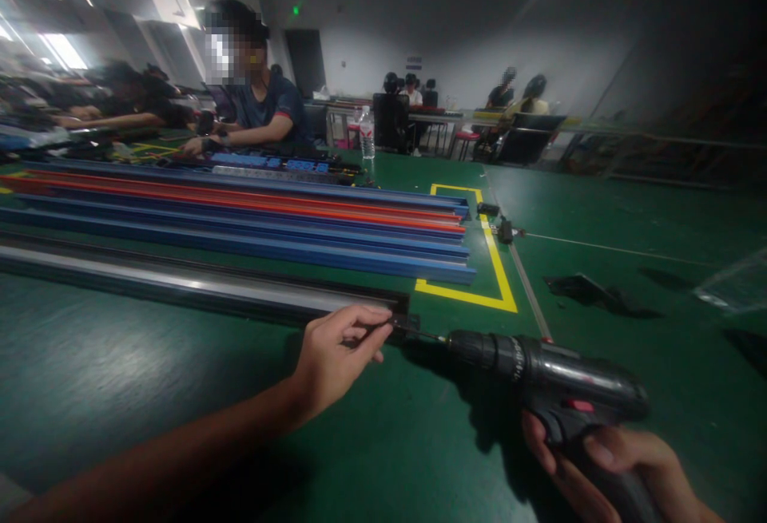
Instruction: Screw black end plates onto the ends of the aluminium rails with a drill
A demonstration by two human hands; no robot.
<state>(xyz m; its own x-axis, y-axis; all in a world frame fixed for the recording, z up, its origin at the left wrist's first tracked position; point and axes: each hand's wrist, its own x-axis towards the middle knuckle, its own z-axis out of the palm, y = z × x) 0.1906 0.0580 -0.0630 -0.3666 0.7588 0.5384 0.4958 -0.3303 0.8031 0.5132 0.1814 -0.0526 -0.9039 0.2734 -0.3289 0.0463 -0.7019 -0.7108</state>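
Observation:
My right hand [623,459] is wrapped around the grip of a black cordless drill [575,379] with a red switch. The drill points left, and its thin bit [428,336] reaches the end of a long dark metal rail [197,283] with a shiny silver strip. At that end my left hand [344,347] is closed in a pinch by the bit's tip. Whatever the fingertips hold is too small and dark to name. Just beside them, a small black piece [412,322] sits at the rail's end.
Behind the rail lie several blue channels [359,251] and a red one [335,208] within yellow tape [500,267]. A water bottle [367,136] stands farther back. Black plastic scraps [599,295] and a cord [611,247] lie at right. A person [257,108] works across the table.

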